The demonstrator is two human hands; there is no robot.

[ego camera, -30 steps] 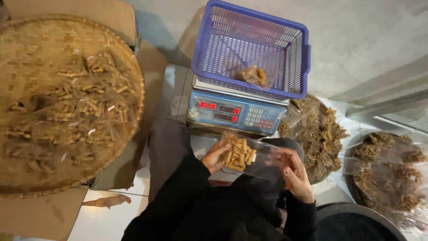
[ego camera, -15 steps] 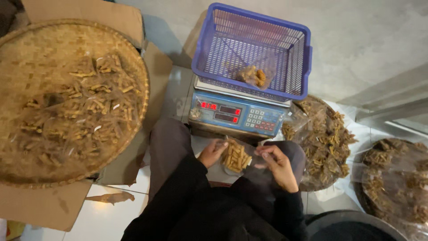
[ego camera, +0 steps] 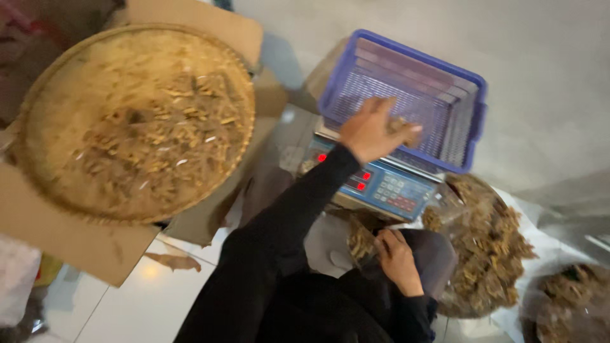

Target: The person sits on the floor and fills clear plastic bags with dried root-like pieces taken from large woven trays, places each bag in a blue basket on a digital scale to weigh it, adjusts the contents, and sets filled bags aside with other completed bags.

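Observation:
My left hand (ego camera: 370, 131) reaches out over the blue plastic basket (ego camera: 445, 95) that sits on a digital scale (ego camera: 387, 187). Its fingers close around a small packet of brown sticks (ego camera: 400, 124) in the basket; the view is blurred there. My right hand (ego camera: 398, 258) stays low over my lap and grips a clear bag of the same brown snack sticks (ego camera: 361, 241). Both sleeves are black.
A large round woven tray (ego camera: 38, 127) with several scattered sticks lies on flattened cardboard (ego camera: 76, 248) at the left. Clear bags heaped with sticks (ego camera: 489, 248) lie at the right, another pile (ego camera: 572, 298) at the far right. White floor tiles show below.
My left hand has let go of the clear bag on my lap and stretched forward into the blue basket. My right hand still holds the bag. The camera has swung to the right.

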